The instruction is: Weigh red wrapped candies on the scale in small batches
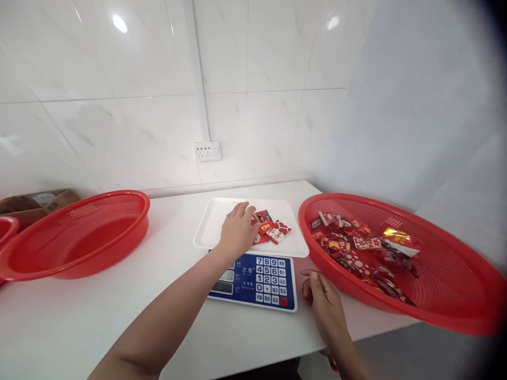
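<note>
A blue-faced electronic scale (257,279) stands on the white table, with a white tray (216,216) on top. Several red candy packets (273,228) lie on the tray. My left hand (237,229) reaches over the tray with its fingers curled on the packets at their left edge; what it grips is hidden. My right hand (322,301) rests flat on the table between the scale and the right red basket (447,295), fingers stretched out and holding nothing. That basket holds several red and gold candy packets (364,248).
An empty red mesh basket (79,232) sits at the left, with another red rim (6,227) and a cardboard box (35,203) behind it. A white tiled wall with a socket (208,151) backs the table. The right basket overhangs the table's edge.
</note>
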Demonstrator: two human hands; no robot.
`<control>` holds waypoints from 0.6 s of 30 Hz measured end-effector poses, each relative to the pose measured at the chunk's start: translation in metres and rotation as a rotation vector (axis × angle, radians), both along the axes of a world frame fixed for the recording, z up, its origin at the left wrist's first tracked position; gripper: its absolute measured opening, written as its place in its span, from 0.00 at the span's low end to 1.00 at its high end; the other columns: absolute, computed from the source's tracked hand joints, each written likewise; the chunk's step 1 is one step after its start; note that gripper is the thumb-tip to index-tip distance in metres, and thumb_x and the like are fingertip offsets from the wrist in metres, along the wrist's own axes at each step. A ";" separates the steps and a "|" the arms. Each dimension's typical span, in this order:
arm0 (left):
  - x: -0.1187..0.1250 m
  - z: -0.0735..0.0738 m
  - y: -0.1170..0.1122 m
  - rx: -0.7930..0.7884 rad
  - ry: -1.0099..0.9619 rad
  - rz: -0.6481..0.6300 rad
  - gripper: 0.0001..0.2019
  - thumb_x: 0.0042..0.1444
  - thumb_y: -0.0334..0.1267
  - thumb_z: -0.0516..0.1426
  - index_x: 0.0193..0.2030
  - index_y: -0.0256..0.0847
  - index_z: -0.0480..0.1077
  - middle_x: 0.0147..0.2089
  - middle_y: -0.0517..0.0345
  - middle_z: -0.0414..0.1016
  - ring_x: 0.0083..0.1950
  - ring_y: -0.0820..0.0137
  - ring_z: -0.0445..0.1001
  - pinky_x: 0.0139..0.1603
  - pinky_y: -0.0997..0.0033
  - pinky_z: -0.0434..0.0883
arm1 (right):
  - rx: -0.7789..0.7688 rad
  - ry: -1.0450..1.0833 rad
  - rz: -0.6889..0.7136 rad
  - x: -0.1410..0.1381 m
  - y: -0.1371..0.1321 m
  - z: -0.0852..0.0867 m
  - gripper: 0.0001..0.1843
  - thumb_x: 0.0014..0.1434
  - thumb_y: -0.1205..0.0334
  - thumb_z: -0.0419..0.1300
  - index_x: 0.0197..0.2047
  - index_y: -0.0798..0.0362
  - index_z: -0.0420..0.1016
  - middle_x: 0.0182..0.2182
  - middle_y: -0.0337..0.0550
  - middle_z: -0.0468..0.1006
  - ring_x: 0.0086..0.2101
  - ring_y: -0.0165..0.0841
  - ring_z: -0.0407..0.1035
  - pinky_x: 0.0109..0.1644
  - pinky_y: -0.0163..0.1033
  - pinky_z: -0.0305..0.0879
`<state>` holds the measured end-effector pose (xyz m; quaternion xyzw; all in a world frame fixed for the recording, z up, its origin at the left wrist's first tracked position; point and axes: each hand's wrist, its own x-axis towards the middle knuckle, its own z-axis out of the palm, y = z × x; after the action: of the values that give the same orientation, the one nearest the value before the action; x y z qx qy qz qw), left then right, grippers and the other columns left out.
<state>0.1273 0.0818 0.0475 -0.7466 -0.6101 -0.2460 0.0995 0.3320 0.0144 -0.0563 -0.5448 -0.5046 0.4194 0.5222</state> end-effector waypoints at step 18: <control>-0.187 0.007 -0.103 -0.303 0.032 0.727 0.25 0.60 0.53 0.40 0.57 0.42 0.59 0.49 0.48 0.74 0.45 0.56 0.73 0.33 0.65 0.68 | 0.056 -0.056 0.000 0.010 0.001 -0.013 0.26 0.55 0.35 0.49 0.35 0.51 0.67 0.18 0.36 0.66 0.22 0.32 0.61 0.26 0.38 0.61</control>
<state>-0.0593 -0.0216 0.0542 -0.4918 -0.8624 -0.0901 0.0784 0.3419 0.0150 -0.0690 -0.5415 -0.5307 0.3898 0.5227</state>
